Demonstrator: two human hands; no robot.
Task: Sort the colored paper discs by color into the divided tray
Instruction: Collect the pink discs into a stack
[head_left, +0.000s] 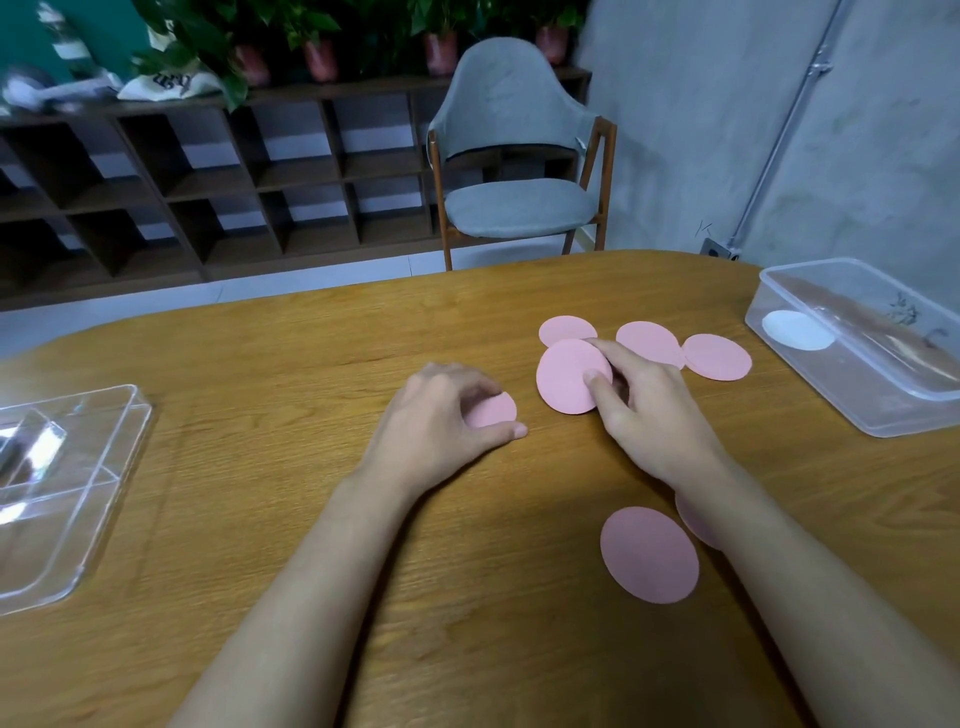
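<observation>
Several pink paper discs lie on the wooden table (260, 395). My left hand (441, 421) is curled over one pink disc (496, 410), thumb and fingers pinching its edge. My right hand (649, 415) grips a larger pink disc (566, 376), tilted up off the table between thumb and forefinger. Three more pink discs (717, 356) lie just behind my right hand. Another pink disc (649, 553) lies near my right forearm, and one beside it is partly hidden under that arm. The clear divided tray (78, 519) stands at the left edge.
A clear plastic box (883, 410) at the right holds a white disc (797, 330). Beyond the table's far edge stand a grey chair (514, 208) and a dark wooden shelf (208, 187) with potted plants on top.
</observation>
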